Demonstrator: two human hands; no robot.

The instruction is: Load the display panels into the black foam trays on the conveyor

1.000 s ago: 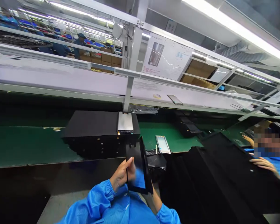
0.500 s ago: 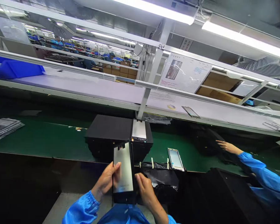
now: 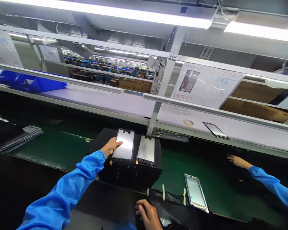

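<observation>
My left hand (image 3: 111, 146) reaches forward and holds the left edge of a grey screen panel (image 3: 124, 148), which lies on top of a black tray stack (image 3: 144, 172) on the green belt. A second grey screen panel (image 3: 146, 154) lies just to its right on the same stack. My right hand (image 3: 147, 214) is low at the near edge with its fingers curled onto a black plastic bag (image 3: 172, 214); whether it grips the bag I cannot make out.
A framed screen (image 3: 196, 196) lies on the green conveyor belt (image 3: 57, 147) right of the stack. A co-worker's hand (image 3: 237, 161) in a blue sleeve reaches in from the right. Flat dark sheets (image 3: 21, 137) lie at left. A white shelf (image 3: 105, 102) runs above, bearing a blue bin (image 3: 28, 83).
The panel I held upright near my body with both hands now lies on the tray stack beside the other panel. My right hand has dropped to the black bag.
</observation>
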